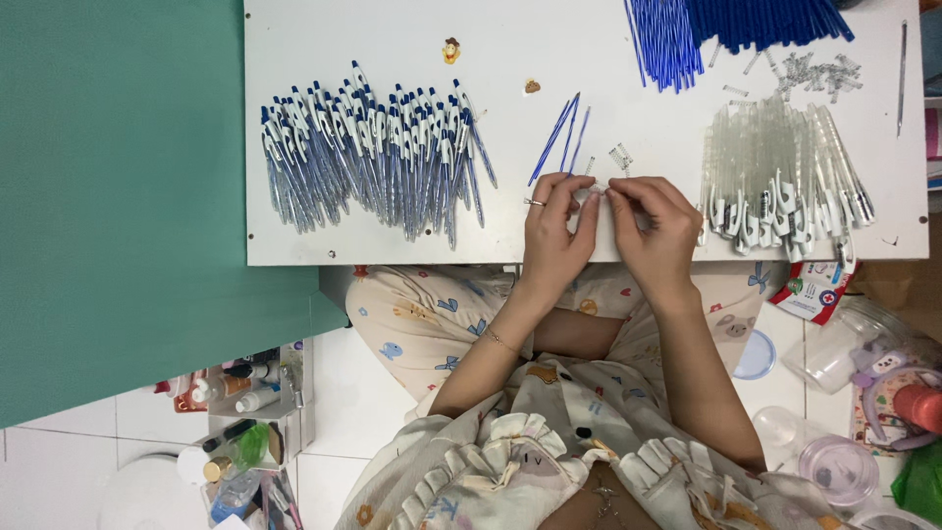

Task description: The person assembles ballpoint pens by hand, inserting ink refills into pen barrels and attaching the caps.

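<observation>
your left hand (552, 231) and your right hand (655, 228) meet at the near edge of the white table (392, 39), fingertips pressed together around a small clear plastic pen piece (596, 193). both hands pinch it from either side; it looks like a short transparent part, mostly hidden by your fingers, so its exact shape cannot be told.

judging by how things lie, the work looks roughly midway. a wide fan of finished pens with clear barrels and blue-and-white caps (378, 162) lies toward the left end of the table, well apart from your hands. at the right end, just beside your right hand, a big heap of empty clear pen barrels with white clips (780, 182) is not yet filled. at the far edge lies a bundle of thin blue ink refills (667, 39) and next to it a stack of dark blue pen parts (770, 20), with a scatter of small clear springs or tips (814, 74) near the far right corner. a few loose blue refills (564, 137) and a couple of tiny clear bits (620, 157) lie just beyond your fingertips.

the piece in hand is see-through and colourless, held low over the table's near edge, between the finished fan and the empty barrels.
</observation>
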